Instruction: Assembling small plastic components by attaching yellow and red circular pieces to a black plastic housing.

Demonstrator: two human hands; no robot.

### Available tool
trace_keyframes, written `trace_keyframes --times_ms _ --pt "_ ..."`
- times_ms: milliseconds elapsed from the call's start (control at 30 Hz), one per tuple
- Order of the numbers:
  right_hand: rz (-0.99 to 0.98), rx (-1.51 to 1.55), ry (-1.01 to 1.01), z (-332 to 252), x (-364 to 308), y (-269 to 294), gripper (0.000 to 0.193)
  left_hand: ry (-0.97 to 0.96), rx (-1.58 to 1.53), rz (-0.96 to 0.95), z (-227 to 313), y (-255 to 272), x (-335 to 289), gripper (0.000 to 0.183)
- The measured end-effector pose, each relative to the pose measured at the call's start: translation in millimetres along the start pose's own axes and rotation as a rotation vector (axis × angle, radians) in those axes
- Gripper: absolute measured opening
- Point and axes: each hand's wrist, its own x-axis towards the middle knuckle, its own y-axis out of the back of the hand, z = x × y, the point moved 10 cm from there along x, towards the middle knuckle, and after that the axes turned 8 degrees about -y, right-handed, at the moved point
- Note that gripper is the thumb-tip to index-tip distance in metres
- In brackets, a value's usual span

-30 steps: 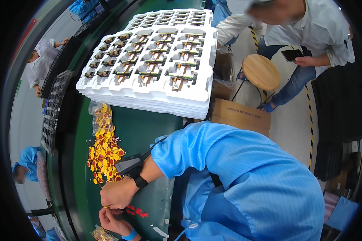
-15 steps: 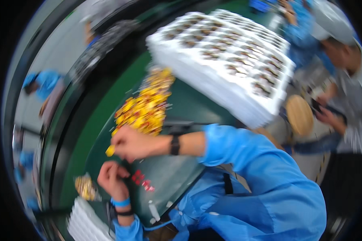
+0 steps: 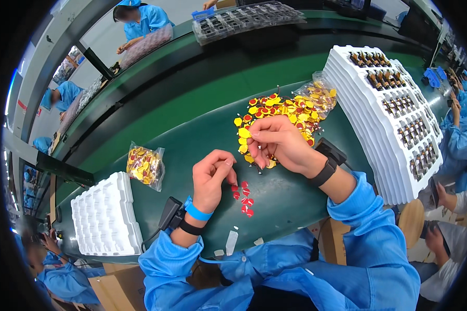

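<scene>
My right hand (image 3: 281,144) is pinched, thumb against forefinger, on a yellow hexagonal piece (image 3: 244,133) at the near left side of a loose pile of yellow and red pieces (image 3: 296,111). To its left, my left hand (image 3: 213,178) is closed, fingers curled and thumb tip near the forefinger. Whatever it may hold is hidden. Just right of its fingertips, several small red discs (image 3: 245,201) lie scattered on the dark green table (image 3: 275,212).
Tall stacked white foam trays (image 3: 366,135) with small metal-and-dark parts stand right. Left are a white tray (image 3: 104,215) and a clear bag of pieces (image 3: 145,167). Another bag (image 3: 319,93) lies behind the pile. A green conveyor (image 3: 192,103) runs beyond; other people sit around.
The view has swung, so the table sits differently in the picture. My right hand, earlier blurred over the pile's near end, now shows a yellow piece at its fingertips. My left hand stays near the red discs.
</scene>
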Motion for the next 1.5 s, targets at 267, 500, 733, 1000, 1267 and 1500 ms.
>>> trace_keyframes --times_ms 267,500,733,1000,1267,1500 --pt "-0.075 -0.151 -0.063 20 -1 -7 0.016 -0.042 0.067 -0.034 -2 -9 5 0.024" --pt "-0.095 -0.202 -0.003 28 12 -21 0.015 -0.104 0.053 0.07 5 -1 -8 0.025" --pt "-0.056 -0.241 0.035 18 -1 -13 0.014 -0.098 0.046 0.067 1 -8 -2 0.027" --pt "-0.062 -0.265 0.055 19 2 -14 0.013 -0.113 0.074 0.049 4 -8 -3 0.03" --pt "-0.059 -0.276 0.048 19 1 -15 0.014 -0.124 0.081 0.041 4 -5 -2 0.027" --pt "-0.064 -0.292 0.054 20 2 -15 0.011 -0.122 0.082 0.033 0 -3 -1 0.027"
